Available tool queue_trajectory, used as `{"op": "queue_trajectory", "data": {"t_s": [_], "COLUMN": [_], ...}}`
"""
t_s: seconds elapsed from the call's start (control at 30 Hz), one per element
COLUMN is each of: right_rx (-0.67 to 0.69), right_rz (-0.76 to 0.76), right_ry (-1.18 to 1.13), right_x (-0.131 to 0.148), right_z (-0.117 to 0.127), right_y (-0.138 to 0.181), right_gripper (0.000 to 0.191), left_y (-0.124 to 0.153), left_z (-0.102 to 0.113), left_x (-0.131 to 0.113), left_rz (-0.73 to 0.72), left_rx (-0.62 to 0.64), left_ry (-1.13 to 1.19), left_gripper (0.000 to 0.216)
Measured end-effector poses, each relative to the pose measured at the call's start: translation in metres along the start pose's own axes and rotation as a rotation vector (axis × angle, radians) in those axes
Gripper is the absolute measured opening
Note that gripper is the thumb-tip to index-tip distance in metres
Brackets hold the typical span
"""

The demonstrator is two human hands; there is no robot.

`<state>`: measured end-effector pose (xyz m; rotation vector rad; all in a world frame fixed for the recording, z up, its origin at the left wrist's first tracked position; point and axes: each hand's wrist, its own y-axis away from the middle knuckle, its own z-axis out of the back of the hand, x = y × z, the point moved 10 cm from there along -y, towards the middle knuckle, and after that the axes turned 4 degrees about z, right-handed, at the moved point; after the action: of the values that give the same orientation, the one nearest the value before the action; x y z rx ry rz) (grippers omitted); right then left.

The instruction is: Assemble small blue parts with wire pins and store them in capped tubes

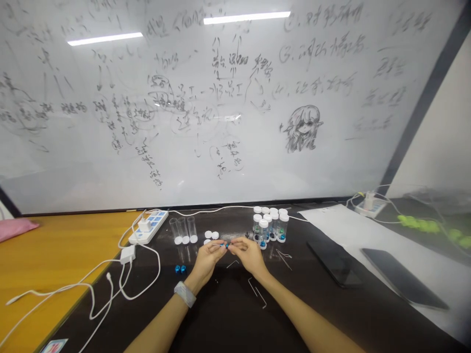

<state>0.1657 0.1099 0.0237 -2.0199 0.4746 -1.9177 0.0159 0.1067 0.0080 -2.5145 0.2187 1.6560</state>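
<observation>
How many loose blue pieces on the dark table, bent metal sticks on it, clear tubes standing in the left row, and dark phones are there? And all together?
Blue pieces: 2
Hex keys (the bent sticks): 3
Clear tubes: 3
Dark phones: 2
Total: 10

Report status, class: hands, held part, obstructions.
Left hand and right hand pinching small blue part. Part held above dark table. L-shaped keys lying nearby; no obstruction visible.
</observation>
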Motion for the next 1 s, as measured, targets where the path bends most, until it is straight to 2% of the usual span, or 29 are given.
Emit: {"op": "queue_trajectory", "data": {"t_s": [0.2, 0.47, 0.57, 0.73, 0.8, 0.93, 1.0], "right_rx": [0.025, 0.122, 0.147, 0.181, 0.197, 0.248, 0.271], "right_rz": [-0.073, -0.051, -0.057, -0.103, -0.039, 0.164, 0.202], "right_ry": [0.002, 0.014, 0.098, 0.277, 0.341, 0.442, 0.468], "right_x": [-0.013, -0.001, -0.004, -0.009, 0.002, 0.031, 0.036], "right_z": [-0.002, -0.014, -0.015, -0.01, -0.008, -0.012, -0.014], "right_y": [0.003, 0.006, 0.006, 0.008, 0.008, 0.01, 0.011], "right_gripper": [0.048, 0.059, 0.056, 0.062, 0.059, 0.032, 0.032], "left_y": [0.004, 0.0, -0.001, 0.001, 0.001, 0.001, 0.001], "left_z": [-0.006, 0.003, 0.003, -0.004, -0.003, -0.003, -0.004], "left_x": [-0.002, -0.003, -0.001, 0.002, 0.001, -0.002, -0.002], "left_rz": [0.012, -0.016, -0.012, -0.011, -0.016, -0.023, -0.028], "left_rx": [0.002, -0.018, -0.005, 0.029, 0.019, 0.017, 0.025], "left_ry": [0.005, 0.048, 0.035, 0.026, 0.039, 0.051, 0.053], "left_gripper": [0.038, 0.04, 0.038, 0.036, 0.036, 0.034, 0.034]}}
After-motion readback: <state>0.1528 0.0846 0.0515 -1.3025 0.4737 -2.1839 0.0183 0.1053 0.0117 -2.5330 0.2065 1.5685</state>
